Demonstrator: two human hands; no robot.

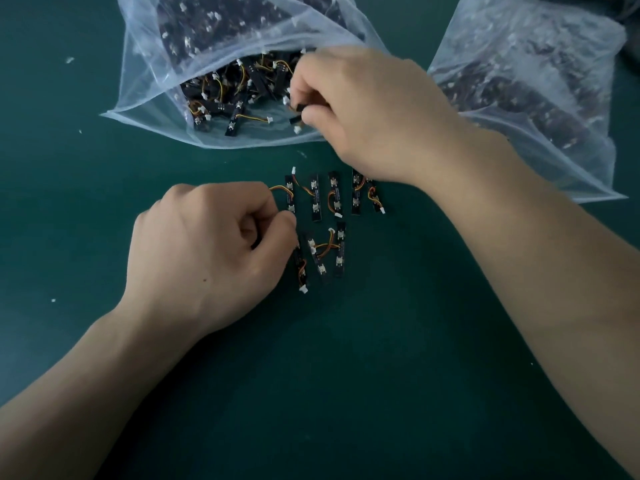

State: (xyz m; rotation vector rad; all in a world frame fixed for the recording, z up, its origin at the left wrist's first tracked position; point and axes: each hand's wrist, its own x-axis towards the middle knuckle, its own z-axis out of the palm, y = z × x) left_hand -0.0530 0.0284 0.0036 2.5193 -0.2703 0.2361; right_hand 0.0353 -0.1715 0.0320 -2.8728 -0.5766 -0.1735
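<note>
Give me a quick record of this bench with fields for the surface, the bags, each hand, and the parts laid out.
Surface: dark green table
Bags: open bag of black wired strips ahead; second bag at right
Right hand: at the open bag's mouth, pinching one strip
Left hand: fingers curled at the laid-out strips; grip unclear
Layout: two rough rows, strips mostly pointing away from the person

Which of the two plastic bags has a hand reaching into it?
The middle bag: its mouth gapes and the right hand pinches a board inside. The bag at the right edge lies untouched.
</note>
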